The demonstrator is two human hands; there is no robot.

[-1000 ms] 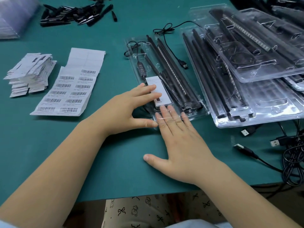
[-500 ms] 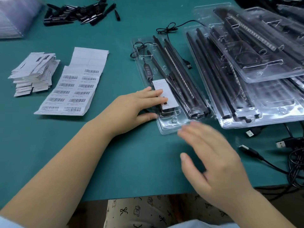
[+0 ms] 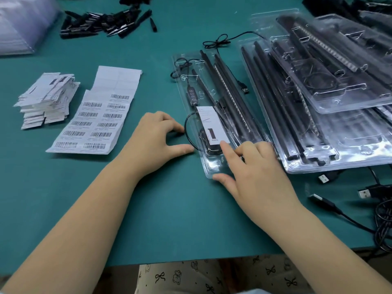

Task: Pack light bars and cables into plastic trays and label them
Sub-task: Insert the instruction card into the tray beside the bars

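- Head view, the only one: the clear plastic blister tray [image 3: 214,166] is lying flat on the teal worktop [image 3: 169,209], loaded with long black light bars [image 3: 231,96] and a black cable with an inline controller [image 3: 192,95]. A white paper label [image 3: 211,122] is already laid on it.
- So the step looks like tucking in the last of the cable: a black loop [image 3: 187,132] is hanging out over the tray's left edge, and the next move probably calls for it to be pushed back inside before anything is closed or stacked.
- The left hand [image 3: 157,136] is rested on the worktop just beside that loop, fingers loosely curled, nothing gripped as far as can be told.
- The right hand [image 3: 254,172] is laid on the tray's near end, index finger pressed by the label's lower corner, thumb at the near rim, nothing clamped.
- Barcode label sheet [image 3: 95,124] is left well apart, to the left.
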